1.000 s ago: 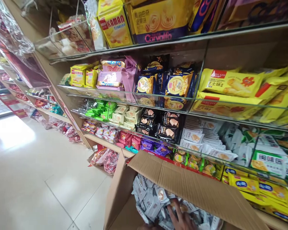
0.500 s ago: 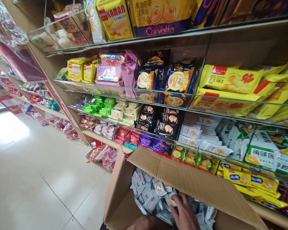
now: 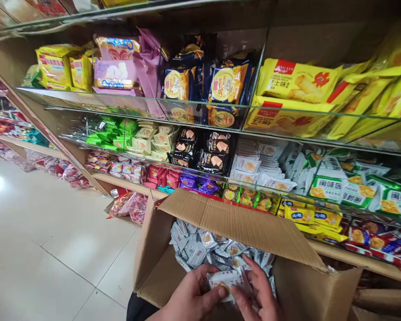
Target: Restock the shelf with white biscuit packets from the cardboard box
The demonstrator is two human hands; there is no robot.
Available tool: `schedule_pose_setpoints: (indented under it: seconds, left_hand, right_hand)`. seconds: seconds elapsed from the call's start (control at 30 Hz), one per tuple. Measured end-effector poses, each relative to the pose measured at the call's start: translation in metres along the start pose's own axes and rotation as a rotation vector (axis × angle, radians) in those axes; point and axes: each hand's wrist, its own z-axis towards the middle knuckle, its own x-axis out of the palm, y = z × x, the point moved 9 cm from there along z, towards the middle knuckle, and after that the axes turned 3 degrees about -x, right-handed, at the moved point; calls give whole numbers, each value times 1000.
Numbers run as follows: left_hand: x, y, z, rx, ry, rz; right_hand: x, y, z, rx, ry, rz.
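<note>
A small white snack packet (image 3: 226,280) with a biscuit picture is held between my two hands, above the open cardboard box (image 3: 321,292). My left hand (image 3: 195,292) pinches its left end, thumb on the front. At its right end, my right hand (image 3: 259,292) grips with thumb and fingers, the index finger raised. Below and behind them lies a heap of similar white packets (image 3: 195,252) inside the box. Part of the heap is hidden by my hands and by the box's raised back flap (image 3: 227,216).
Behind the box stand glass-fronted shelves (image 3: 200,109) of sorted snacks. Similar white packets (image 3: 247,165) stand in rows on a lower shelf, beside black packets (image 3: 215,156) and green-white packets (image 3: 330,185). Tiled floor (image 3: 70,249) stretches to the left, with bagged goods (image 3: 128,207) by the shelf foot.
My right hand has come up from the heap toward me. My left hand has risen into view, and both now hold a white packet. The camera view has tilted down and shifted right.
</note>
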Motion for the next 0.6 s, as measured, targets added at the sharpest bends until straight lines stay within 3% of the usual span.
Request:
schedule_pose_setpoints:
  seconds: [0.07, 0.17, 0.3, 0.5, 0.6]
  left_hand:
    - [13, -18, -6, -8, 14, 103]
    - [29, -53, -12, 86, 24, 243]
    - [33, -87, -6, 239, -115, 185]
    - [35, -95, 5, 312, -150, 65]
    - [28, -92, 6, 324, -213, 90]
  right_hand:
    - [-6, 22, 6, -40, 26, -44]
    - [-19, 49, 19, -94, 5, -93]
    - [-28, 59, 30, -6, -136, 49]
    - [-23, 46, 35, 203, -241, 259]
    - [-19, 38, 36, 232, -218, 343]
